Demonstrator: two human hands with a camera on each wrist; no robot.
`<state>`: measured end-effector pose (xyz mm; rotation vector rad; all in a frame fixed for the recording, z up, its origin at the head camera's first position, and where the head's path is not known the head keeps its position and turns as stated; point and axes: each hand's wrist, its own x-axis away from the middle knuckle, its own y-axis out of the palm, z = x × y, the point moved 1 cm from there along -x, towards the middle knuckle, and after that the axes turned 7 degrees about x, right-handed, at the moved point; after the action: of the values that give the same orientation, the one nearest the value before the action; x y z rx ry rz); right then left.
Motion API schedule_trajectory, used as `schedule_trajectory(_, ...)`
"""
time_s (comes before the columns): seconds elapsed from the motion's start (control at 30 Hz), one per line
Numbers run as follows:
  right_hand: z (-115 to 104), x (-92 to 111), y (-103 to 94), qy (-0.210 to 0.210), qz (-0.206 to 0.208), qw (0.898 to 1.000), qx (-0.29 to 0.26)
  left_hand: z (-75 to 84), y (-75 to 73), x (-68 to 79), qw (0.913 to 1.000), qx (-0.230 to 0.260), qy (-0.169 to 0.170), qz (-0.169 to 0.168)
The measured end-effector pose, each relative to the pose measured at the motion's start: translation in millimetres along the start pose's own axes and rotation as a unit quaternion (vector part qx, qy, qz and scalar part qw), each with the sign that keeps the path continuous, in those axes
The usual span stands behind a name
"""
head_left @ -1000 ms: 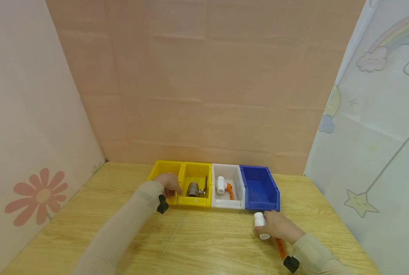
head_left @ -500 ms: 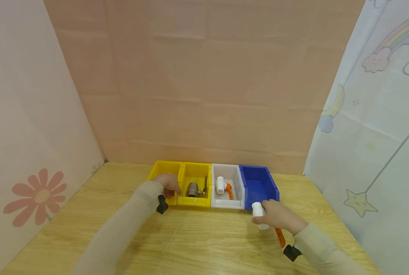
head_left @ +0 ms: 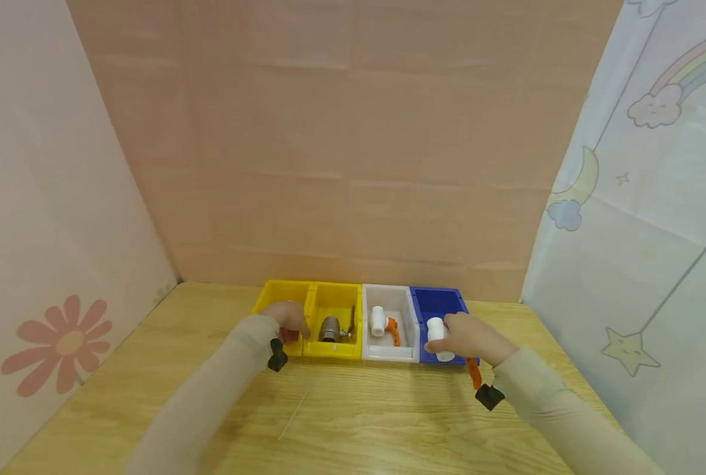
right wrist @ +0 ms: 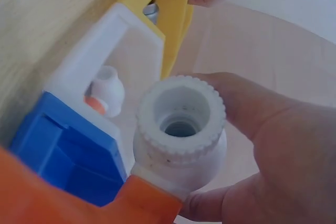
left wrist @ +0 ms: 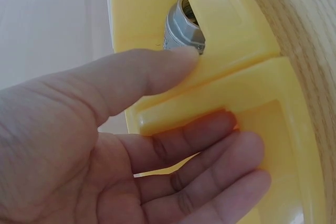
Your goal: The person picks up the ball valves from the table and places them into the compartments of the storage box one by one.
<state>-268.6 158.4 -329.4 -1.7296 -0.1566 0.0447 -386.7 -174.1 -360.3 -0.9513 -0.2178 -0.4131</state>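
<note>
My right hand (head_left: 472,338) grips a white plastic ball valve (head_left: 440,339) with an orange lever, over the front of the blue bin (head_left: 436,303). Its round ribbed opening faces the camera in the right wrist view, thumb and fingers around the body (right wrist: 181,145). My left hand (head_left: 289,318) is at the left yellow bin (head_left: 288,288). In the left wrist view, its thumb and fingers straddle the adjoining walls (left wrist: 210,90) of the two yellow bins. A metal valve (left wrist: 184,27) lies in the right yellow bin, beyond the thumb.
A white bin (head_left: 390,352) stands between the right yellow bin (head_left: 332,349) and the blue one. Inside it lies another white valve (head_left: 379,321) with an orange lever. A thin pale strip (head_left: 293,415) lies on the wooden table (head_left: 353,429). Covered walls rise behind and at both sides.
My right hand has lifted the ball valve and carried it forward, from in front of the blue bin to over its front part. The left hand has stayed at the yellow bins.
</note>
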Motion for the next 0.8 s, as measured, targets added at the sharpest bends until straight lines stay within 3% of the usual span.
schedule_trajectory(0.33, -2, -34, -29.5, 0.001, -0.002, 1.0, 0.011, -1.3, -0.4, -2.3, 0.9999, -0.011, 0.004, -0.005)
schedule_trajectory(0.53, 7, -52, -43.9, -0.005, 0.006, 1.0, -0.021, -0.3, -0.3, -1.2, 0.9999, -0.009, 0.004, -0.005)
schedule_trajectory(0.8, 17, -72, -50.1, 0.084, -0.03, 0.993, -0.072, 0.1, -1.1, 0.7, 1.0, 0.0, 0.001, -0.002)
